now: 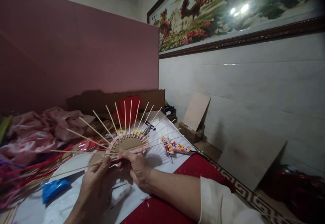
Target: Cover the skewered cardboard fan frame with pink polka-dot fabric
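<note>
Both my hands hold up a round cardboard disc [128, 143] with several thin wooden sticks [125, 117] fanning out from its rim like rays. A pink patterned band runs along the disc's edge. My left hand [98, 180] pinches the disc's lower left edge, where a long stick lies. My right hand [135, 165] grips the lower right edge with curled fingers. A white sleeve covers my right upper arm.
A multicoloured glue gun [175, 147] lies on the white sheet [162, 159] to the right. A blue packet [54, 188] sits at the left, near red and pink sticks [30, 176] and pink cloth [43, 129]. Cardboard pieces [196, 111] lean against the wall.
</note>
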A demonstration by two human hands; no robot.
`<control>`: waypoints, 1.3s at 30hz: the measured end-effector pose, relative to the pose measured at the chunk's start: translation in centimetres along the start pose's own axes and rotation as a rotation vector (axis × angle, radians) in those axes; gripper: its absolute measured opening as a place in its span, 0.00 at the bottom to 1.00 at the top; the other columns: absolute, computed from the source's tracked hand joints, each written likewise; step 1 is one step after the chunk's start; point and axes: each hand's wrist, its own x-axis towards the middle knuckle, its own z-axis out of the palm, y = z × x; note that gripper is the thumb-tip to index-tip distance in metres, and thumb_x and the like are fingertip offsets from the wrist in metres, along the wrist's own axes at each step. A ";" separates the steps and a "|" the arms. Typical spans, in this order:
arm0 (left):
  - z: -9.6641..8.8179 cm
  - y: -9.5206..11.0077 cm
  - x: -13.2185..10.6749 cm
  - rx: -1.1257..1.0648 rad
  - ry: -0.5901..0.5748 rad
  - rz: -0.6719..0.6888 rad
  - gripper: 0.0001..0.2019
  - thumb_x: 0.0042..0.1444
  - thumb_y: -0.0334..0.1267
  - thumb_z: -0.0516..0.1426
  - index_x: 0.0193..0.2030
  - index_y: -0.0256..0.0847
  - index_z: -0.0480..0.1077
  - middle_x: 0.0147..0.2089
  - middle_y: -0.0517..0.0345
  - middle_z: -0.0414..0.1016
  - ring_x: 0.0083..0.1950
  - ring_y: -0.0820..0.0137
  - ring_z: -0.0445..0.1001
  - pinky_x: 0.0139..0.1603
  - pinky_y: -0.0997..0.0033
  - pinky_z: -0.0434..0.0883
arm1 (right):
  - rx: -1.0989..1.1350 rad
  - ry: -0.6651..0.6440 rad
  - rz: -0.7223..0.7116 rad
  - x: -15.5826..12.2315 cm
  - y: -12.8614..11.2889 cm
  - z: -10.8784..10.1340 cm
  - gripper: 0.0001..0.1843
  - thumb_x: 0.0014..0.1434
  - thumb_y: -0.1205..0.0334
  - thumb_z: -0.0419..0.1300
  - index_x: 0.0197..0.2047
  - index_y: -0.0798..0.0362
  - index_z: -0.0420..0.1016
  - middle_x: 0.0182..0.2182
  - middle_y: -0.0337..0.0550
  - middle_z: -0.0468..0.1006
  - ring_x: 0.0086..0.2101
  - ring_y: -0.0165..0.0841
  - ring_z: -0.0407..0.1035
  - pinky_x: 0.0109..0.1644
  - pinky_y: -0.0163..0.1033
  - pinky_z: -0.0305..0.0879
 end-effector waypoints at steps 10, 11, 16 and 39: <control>-1.3 -2.2 0.9 0.089 -0.029 0.142 0.18 0.33 0.33 0.69 0.33 0.36 0.69 0.34 0.51 0.78 0.34 0.65 0.76 0.29 0.71 0.70 | 0.091 0.001 -0.029 -0.7 -0.2 0.0 0.10 0.41 0.60 0.68 0.19 0.57 0.73 0.17 0.38 0.75 0.20 0.26 0.65 0.26 0.31 0.62; -1.4 -2.2 1.0 0.083 0.002 0.165 0.17 0.32 0.33 0.69 0.30 0.37 0.68 0.32 0.54 0.77 0.31 0.67 0.75 0.27 0.72 0.69 | 0.092 -0.001 -0.028 -0.7 -0.3 -0.1 0.10 0.41 0.61 0.68 0.19 0.57 0.73 0.16 0.38 0.74 0.19 0.26 0.65 0.25 0.31 0.61; -2.0 -2.2 1.2 0.113 0.091 0.189 0.14 0.33 0.35 0.68 0.21 0.36 0.66 0.18 0.61 0.71 0.18 0.77 0.66 0.20 0.79 0.61 | 0.102 0.041 -0.044 -0.4 -0.6 -0.4 0.09 0.41 0.63 0.68 0.21 0.58 0.74 0.18 0.38 0.74 0.18 0.25 0.63 0.22 0.31 0.59; -2.1 -1.6 0.9 0.168 0.149 0.173 0.18 0.37 0.48 0.66 0.28 0.36 0.69 0.17 0.63 0.70 0.14 0.79 0.61 0.14 0.81 0.54 | 0.073 0.076 -0.081 -0.1 -0.6 -0.6 0.10 0.40 0.62 0.68 0.22 0.57 0.72 0.18 0.38 0.73 0.18 0.25 0.63 0.22 0.30 0.58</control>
